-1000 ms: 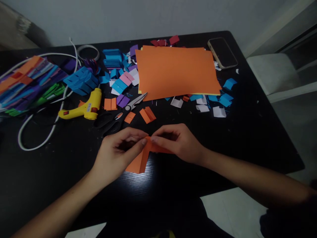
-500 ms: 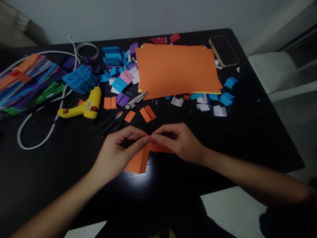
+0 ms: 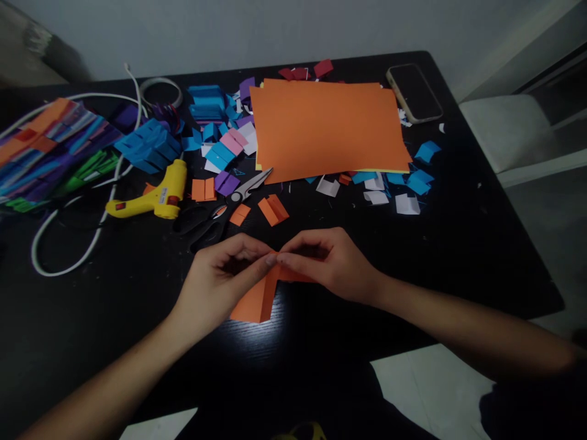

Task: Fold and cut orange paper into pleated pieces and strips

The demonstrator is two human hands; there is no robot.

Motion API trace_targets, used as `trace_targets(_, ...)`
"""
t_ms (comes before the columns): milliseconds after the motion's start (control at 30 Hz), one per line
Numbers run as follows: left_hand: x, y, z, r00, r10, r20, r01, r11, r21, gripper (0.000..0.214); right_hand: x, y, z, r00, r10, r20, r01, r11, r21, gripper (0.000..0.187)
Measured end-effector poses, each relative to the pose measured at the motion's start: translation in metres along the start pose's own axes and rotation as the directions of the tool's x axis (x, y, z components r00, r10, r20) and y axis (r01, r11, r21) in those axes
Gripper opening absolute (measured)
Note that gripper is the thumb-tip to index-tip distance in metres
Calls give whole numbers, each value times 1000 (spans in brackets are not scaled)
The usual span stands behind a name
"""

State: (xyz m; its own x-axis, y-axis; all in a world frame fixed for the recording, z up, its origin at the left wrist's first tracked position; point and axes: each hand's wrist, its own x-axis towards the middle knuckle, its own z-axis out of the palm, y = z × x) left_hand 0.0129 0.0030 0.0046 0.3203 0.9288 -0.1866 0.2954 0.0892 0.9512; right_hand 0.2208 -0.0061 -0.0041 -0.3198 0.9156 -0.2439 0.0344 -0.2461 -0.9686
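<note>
Between both hands is a folded piece of orange paper (image 3: 255, 299), its creased lower part hanging toward me over the dark table. My left hand (image 3: 224, 269) pinches its top edge between thumb and fingertips. Close beside it, my right hand (image 3: 332, 263) pinches the same paper, the two thumbs almost touching. Part of the paper runs behind the right fingers and is hidden. Just beyond my left hand lie black-handled scissors (image 3: 236, 197), blades pointing away to the right. Small folded orange pieces (image 3: 274, 209) rest near them.
A stack of orange sheets (image 3: 328, 131) covers the table's back middle, with a phone (image 3: 415, 93) to its right. At left are a yellow glue gun (image 3: 172, 189), a white cable (image 3: 39, 263) and bundled coloured strips (image 3: 50, 143). Blue folded pieces (image 3: 151, 145) and paper scraps lie around.
My hands stay pinched on the orange paper. The right thumb has shifted very slightly left, nearer the left thumb; the other things look unmoved.
</note>
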Motion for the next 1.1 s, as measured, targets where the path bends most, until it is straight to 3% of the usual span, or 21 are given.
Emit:
trace_targets(433,0,4,-1,999,35,-33,-34,999,15,8,-3,0,0,995,-96,-15,94,991,-98,14)
trace_targets(700,-1,6,0,999,30,-44,-28,999,32,7,-5,3,2,1000,-15,-4,15,1000,15,13)
trace_targets(1100,0,2,0,999,29,-44,-29,1000,11,5,-4,1,2,1000,-28,2,28,999,-22,10)
